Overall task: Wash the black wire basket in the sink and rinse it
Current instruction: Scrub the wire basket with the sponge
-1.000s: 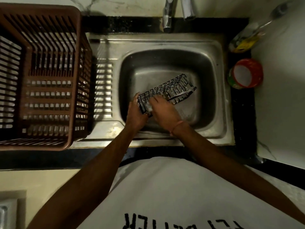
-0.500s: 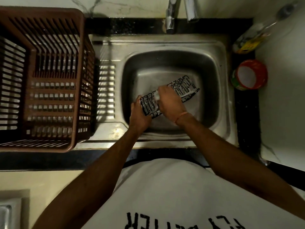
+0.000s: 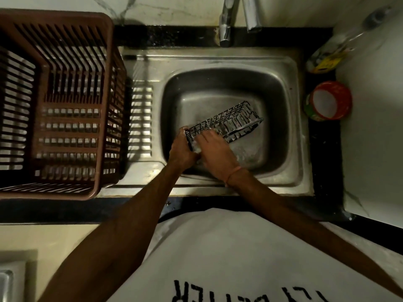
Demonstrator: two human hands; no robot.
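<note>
the black wire basket [image 3: 226,123] lies tilted over the sink [image 3: 290,83] bowl, its long axis running from near-left up to far-right. the left hand [image 3: 182,150] grips its near-left end; the right hand [image 3: 214,152] presses a pale sudsy scrubber [image 3: 197,147] there, so the far end looks next for scrubbing.

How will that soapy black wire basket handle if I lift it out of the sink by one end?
Probably slippery: pale suds coat the black wire basket where the right hand rubs it. Likely stiff, since it keeps its shape while the left hand grips only one end. Its open wire build suggests it's light, though its long free end may swing.
</note>
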